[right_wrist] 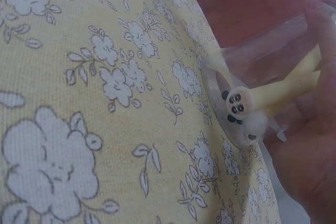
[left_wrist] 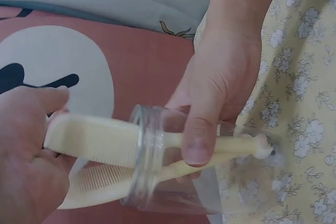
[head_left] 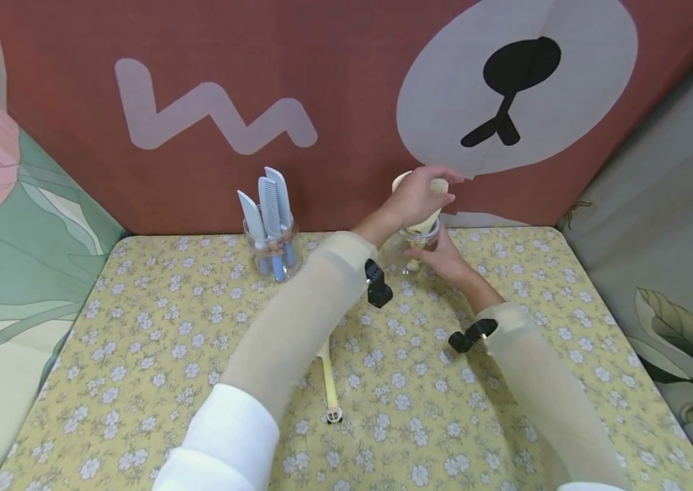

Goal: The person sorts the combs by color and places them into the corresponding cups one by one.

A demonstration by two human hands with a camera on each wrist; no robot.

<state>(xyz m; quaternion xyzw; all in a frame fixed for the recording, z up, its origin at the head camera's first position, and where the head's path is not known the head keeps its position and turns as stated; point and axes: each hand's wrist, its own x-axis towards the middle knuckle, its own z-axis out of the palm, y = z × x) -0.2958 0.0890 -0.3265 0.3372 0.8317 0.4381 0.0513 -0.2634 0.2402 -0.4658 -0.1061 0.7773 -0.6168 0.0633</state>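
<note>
At the back of the table, a clear jar [left_wrist: 184, 192] holds cream-yellow combs, their teeth above the rim and their handles down inside. My right hand [head_left: 445, 259] grips this jar around its side, the thumb across the front. From above, my left hand [head_left: 423, 198] holds the head of a comb [left_wrist: 100, 139] just over the rim; a second comb [left_wrist: 100, 182] leans beside it. Panda-like handle ends [right_wrist: 239, 103] show near the jar's bottom in the right wrist view.
Left of my hands stands another clear jar [head_left: 263, 262] with several light-blue combs and hair tools. A yellow handle [head_left: 329, 382] with a panda-like end lies on the flowered tablecloth [head_left: 156, 341], partly hidden under my left forearm. A printed cloth wall [head_left: 352, 68] rises behind the table.
</note>
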